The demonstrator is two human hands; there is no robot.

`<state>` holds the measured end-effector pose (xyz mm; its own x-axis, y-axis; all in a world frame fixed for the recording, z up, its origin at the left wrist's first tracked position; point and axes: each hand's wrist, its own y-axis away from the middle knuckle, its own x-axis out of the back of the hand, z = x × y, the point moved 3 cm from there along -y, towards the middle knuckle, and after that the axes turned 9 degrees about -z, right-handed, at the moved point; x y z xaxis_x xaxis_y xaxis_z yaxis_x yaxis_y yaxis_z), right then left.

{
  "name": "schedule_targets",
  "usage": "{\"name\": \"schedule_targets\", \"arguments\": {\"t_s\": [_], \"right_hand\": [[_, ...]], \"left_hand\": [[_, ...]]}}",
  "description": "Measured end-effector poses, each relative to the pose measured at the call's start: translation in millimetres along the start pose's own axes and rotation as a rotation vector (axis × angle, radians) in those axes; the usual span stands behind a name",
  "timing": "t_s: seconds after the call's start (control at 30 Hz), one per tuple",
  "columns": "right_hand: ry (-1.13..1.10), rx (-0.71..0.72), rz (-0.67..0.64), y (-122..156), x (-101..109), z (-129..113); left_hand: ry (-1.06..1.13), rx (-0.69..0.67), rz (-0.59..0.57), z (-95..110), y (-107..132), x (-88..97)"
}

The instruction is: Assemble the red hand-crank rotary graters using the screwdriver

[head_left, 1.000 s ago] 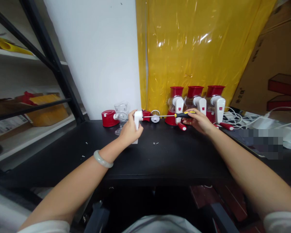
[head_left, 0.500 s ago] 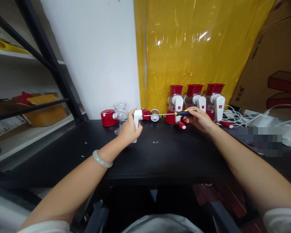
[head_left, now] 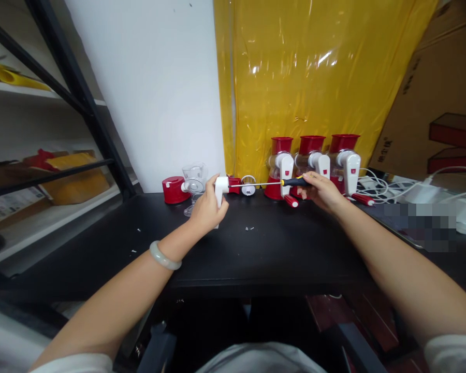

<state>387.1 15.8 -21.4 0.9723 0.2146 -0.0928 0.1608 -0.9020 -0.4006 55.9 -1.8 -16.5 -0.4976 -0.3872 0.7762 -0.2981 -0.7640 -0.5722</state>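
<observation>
My left hand (head_left: 208, 208) is closed around a white plastic crank handle (head_left: 220, 187), held up above the black table (head_left: 279, 254). A screwdriver (head_left: 293, 182) with a black and yellow grip is in my right hand (head_left: 320, 190), its fingers wrapped on the grip's end. The long metal shaft lies level and points left, with its tip at the round end of the white part. Whether the tip sits on a screw cannot be made out. Behind my left hand are a red base (head_left: 175, 189) and a clear plastic housing (head_left: 194, 173).
Three red and white rotary graters (head_left: 282, 168) stand at the back right. A grater drum (head_left: 248, 185) lies at the back middle. Small white bits (head_left: 249, 228) are scattered on the table. White cables (head_left: 376, 187) lie at the right, a metal shelf (head_left: 81, 103) stands left.
Both hands keep almost the same pose, with the screwdriver still held to the white part. The whole view has shifted very slightly.
</observation>
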Motion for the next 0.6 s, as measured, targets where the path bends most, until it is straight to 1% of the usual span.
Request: {"name": "schedule_targets", "arguments": {"t_s": [0.27, 0.4, 0.6], "right_hand": [[0.008, -0.020, -0.012, -1.6, 2.6, 5.3], [0.039, -0.025, 0.001, -2.2, 3.8, 6.0], [0.070, -0.024, 0.011, -3.1, 5.3, 7.7]], "left_hand": [[-0.035, -0.033, 0.032, 0.2, 0.4, 1.0], [-0.035, -0.031, 0.025, -0.8, -0.2, -0.4], [-0.056, -0.036, 0.047, -1.1, -0.1, -0.1]]}}
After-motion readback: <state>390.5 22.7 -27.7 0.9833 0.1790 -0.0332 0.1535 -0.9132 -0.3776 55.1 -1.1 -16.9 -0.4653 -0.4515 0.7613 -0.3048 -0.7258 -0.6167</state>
